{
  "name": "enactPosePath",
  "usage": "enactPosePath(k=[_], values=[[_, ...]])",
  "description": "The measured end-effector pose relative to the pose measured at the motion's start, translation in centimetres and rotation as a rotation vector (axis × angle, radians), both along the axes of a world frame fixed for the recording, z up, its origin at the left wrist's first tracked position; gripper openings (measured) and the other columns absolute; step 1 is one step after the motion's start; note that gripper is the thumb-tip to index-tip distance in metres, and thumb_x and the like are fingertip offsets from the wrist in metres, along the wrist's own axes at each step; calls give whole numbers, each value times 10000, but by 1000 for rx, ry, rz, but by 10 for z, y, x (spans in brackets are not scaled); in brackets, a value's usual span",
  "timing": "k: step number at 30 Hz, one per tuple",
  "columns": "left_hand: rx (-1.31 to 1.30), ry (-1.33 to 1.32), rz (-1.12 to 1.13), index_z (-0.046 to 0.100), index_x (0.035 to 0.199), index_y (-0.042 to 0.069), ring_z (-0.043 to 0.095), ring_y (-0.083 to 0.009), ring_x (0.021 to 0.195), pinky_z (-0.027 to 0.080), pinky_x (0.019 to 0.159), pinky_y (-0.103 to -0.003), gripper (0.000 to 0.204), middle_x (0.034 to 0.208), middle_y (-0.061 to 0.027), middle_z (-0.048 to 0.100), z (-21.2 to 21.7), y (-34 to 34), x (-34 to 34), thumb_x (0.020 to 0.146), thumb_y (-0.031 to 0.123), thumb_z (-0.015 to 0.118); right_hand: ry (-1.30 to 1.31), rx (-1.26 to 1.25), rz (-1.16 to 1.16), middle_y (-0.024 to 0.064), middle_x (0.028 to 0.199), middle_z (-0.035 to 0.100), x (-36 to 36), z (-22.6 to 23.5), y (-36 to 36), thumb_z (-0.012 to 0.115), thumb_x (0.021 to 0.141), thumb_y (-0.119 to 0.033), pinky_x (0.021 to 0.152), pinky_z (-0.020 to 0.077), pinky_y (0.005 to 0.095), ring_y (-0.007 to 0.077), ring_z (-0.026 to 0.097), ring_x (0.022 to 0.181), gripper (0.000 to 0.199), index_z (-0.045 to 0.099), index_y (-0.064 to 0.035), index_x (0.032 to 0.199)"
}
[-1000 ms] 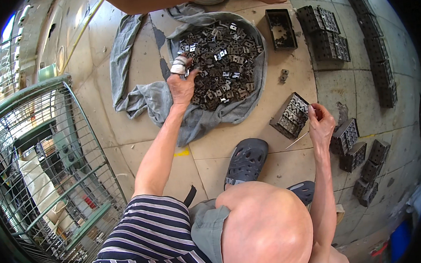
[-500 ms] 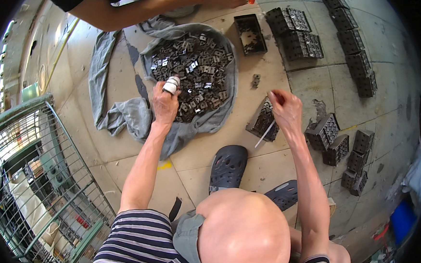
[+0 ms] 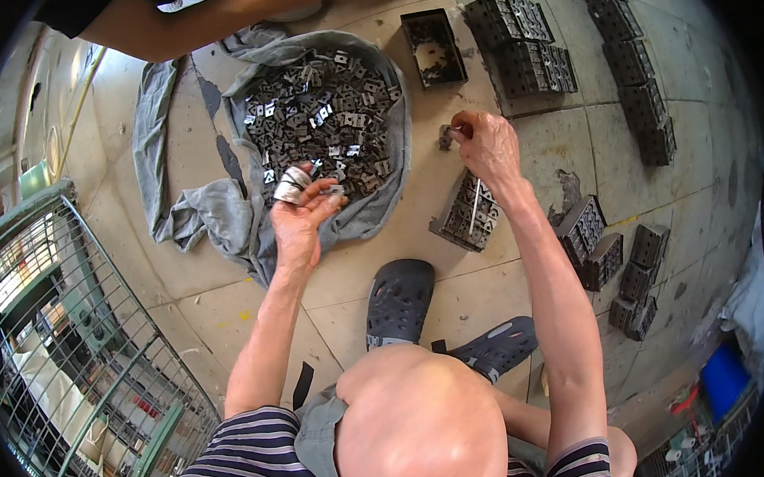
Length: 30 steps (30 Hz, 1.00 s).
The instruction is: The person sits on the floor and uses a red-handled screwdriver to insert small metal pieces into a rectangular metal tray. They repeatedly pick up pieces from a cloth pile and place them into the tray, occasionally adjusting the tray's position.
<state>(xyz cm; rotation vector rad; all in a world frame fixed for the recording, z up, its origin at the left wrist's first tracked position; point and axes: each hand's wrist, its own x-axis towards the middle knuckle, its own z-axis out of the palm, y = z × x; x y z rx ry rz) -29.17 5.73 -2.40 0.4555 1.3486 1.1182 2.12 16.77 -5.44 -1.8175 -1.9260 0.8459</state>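
A heap of small grey metal parts [image 3: 322, 111] lies on a grey cloth [image 3: 215, 218] spread on the tiled floor. My left hand [image 3: 302, 217], one finger wrapped in white tape, hovers at the heap's near edge with its fingers curled round a small metal part. My right hand [image 3: 488, 144] pinches a small dark metal piece [image 3: 447, 136] just right of the cloth and also carries a thin pale stick [image 3: 475, 206]. Below that hand sits a black tray [image 3: 464, 220] partly filled with parts.
A co-worker's arm [image 3: 211, 21] reaches across the top. An open black tray [image 3: 433, 47] and stacks of filled trays [image 3: 523, 42] stand beyond, with more stacks at right [image 3: 644, 91] and lower right [image 3: 620, 263]. A wire cage [image 3: 65, 345] stands left. Dark clogs [image 3: 399, 299] are below.
My right hand left the tray and moved up and left to the small piece near the cloth. My left hand drew back from the heap toward its near edge.
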Motion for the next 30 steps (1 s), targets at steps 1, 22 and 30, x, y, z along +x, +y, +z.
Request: enactPosePath(k=[1,22,30], values=[[-34,-29,-4,516,1439,38,763,-260,963,639,863,-379,652,1166,-171,746,-1,-2,9,861,-142,759,-1,20,-35,176,890,759,-1,-8,-4,742,863,-100,735,585,483,393,742,836,148,783,-69,1002],[12,-260,-18,538,1440,28,723,-277,1145,608,1011,-446,715,1117,-147,762,16,-15,80,805,-191,783,51,53,-88,133,889,770,39,67,-39,705,863,-64,669,566,387,301,739,726,106,770,-67,947],[146,-210,-184,460,1495,24,703,-298,1177,575,1087,-477,759,1197,-192,716,28,-11,109,834,-187,768,94,186,61,96,916,758,40,108,-80,697,837,33,643,562,362,273,707,711,140,762,-42,936]])
